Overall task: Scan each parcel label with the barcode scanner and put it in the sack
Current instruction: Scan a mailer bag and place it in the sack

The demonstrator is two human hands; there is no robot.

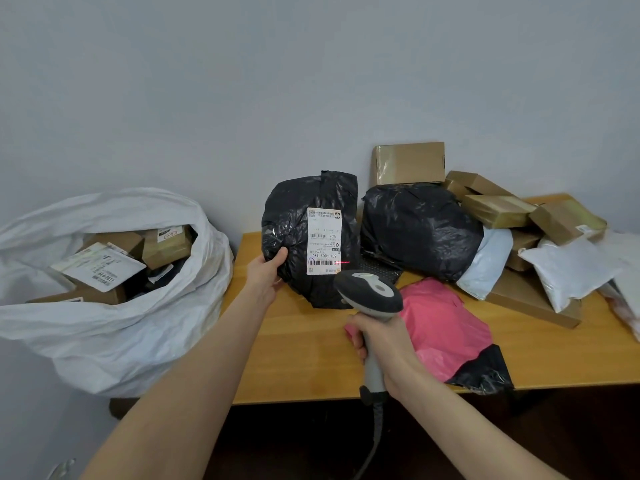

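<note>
My left hand [265, 275] grips the lower left edge of a black plastic parcel [294, 209] and holds it upright above the table. Its white label [323, 240] faces me. A red scan line lies across the barcode at the label's bottom. My right hand [382, 344] grips the handle of a grey barcode scanner [370, 292], whose head points at the label from just below it. The white sack [114, 327] stands open at the left of the table, with several boxes and labelled parcels inside.
On the wooden table [311, 358] lie a pink and black parcel [446, 330], a big black parcel [415, 226], white mailers [568, 271] and a heap of cardboard boxes [498, 209] against the wall. The scanner's cable hangs down past the table's front edge.
</note>
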